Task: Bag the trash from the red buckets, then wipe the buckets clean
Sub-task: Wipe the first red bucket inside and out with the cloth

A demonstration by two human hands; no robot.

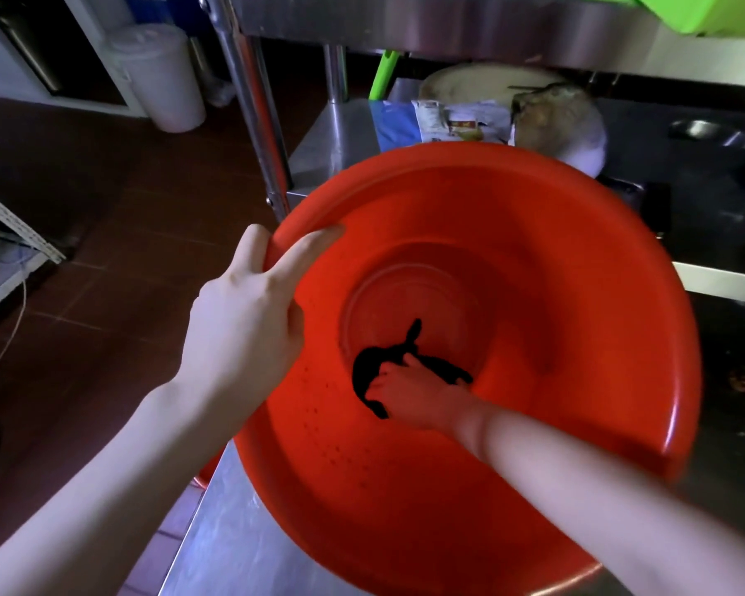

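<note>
Red bucket [534, 260] on the table [233, 531], mouth tilted toward the camera, holds only a black cloth [368, 372] gripped by right hand [422, 393] fingers at its bottom; left hand [250, 311] fingers clamp the rim.

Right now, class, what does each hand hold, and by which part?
The left hand grips the red bucket by its rim. The right hand, down at the bottom, clutches a bunched dark cloth around its middle.

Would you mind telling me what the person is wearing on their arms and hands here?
Nothing shows on either: the left hand and right hand are bare, with no gloves, rings, watch or bracelets visible. Both forearms are uncovered as far as the frame edge; no sleeves appear.
</note>
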